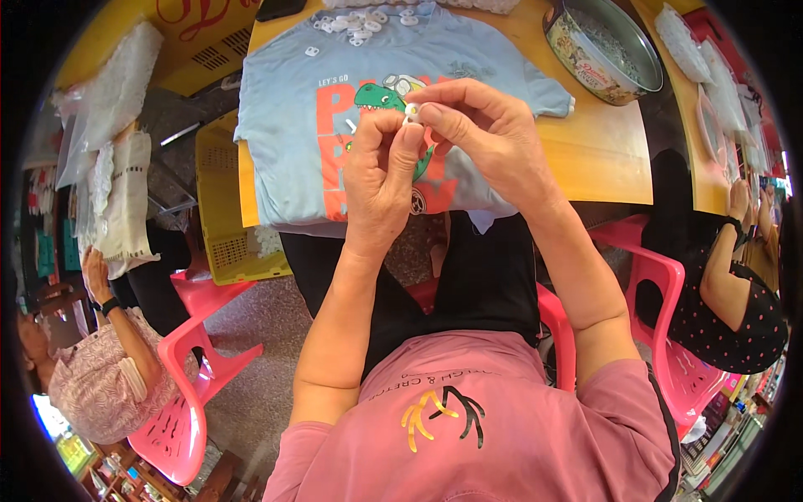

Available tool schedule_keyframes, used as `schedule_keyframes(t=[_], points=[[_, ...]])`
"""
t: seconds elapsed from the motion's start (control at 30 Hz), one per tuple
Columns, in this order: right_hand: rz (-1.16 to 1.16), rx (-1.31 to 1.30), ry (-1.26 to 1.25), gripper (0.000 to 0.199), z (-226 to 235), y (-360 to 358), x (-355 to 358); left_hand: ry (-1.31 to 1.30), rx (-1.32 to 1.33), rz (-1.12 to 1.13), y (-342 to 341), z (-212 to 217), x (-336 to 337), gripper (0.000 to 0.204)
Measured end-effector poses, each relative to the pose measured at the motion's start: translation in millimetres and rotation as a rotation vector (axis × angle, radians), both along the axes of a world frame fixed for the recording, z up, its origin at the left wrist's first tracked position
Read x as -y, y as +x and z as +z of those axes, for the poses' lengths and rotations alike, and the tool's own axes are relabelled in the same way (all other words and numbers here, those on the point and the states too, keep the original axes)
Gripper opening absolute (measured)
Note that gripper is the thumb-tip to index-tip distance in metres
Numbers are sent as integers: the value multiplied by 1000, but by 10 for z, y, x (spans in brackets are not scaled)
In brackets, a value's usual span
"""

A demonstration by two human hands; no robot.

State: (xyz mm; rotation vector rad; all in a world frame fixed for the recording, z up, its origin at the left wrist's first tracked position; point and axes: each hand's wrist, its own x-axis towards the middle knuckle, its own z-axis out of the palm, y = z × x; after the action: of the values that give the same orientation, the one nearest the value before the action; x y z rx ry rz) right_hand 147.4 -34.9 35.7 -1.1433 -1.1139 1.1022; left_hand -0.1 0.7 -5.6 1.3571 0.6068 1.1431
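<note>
My left hand (381,171) and my right hand (493,138) meet above a light blue T-shirt (280,125) with a green dinosaur print and large red letters. Between the thumb and forefinger of each hand is pinched a small white plastic piece (411,110); a yellowish spot shows on it. Whether this is one piece or two joined ones I cannot tell. Beyond my hands, several similar small white pieces (358,25) lie heaped near the shirt's collar. A single white piece (312,52) sits apart, to the left of the heap.
The shirt lies over a yellow wooden table (606,163). An oval tin (598,54) with small clear bits stands at the far right. Left of the table is a yellow plastic crate (242,259). Other people work on both sides, by pink plastic chairs (180,410).
</note>
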Motion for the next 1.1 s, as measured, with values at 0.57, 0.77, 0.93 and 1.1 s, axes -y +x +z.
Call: schedule_keyframes(t=[0.57, 0.77, 0.93, 1.1], points=[[51, -261, -49, 19, 154, -196, 117, 147, 180, -104, -10, 33, 9, 48], [89, -258, -18, 17, 138, -191, 120, 180, 264, -180, -20, 1, -9, 41], [106, -278, -15, 14, 170, -195, 132, 181, 317, -164, -37, -3, -15, 38], [131, -362, -83, 12, 169, -191, 145, 148, 304, -143, -37, 3, 11, 37]])
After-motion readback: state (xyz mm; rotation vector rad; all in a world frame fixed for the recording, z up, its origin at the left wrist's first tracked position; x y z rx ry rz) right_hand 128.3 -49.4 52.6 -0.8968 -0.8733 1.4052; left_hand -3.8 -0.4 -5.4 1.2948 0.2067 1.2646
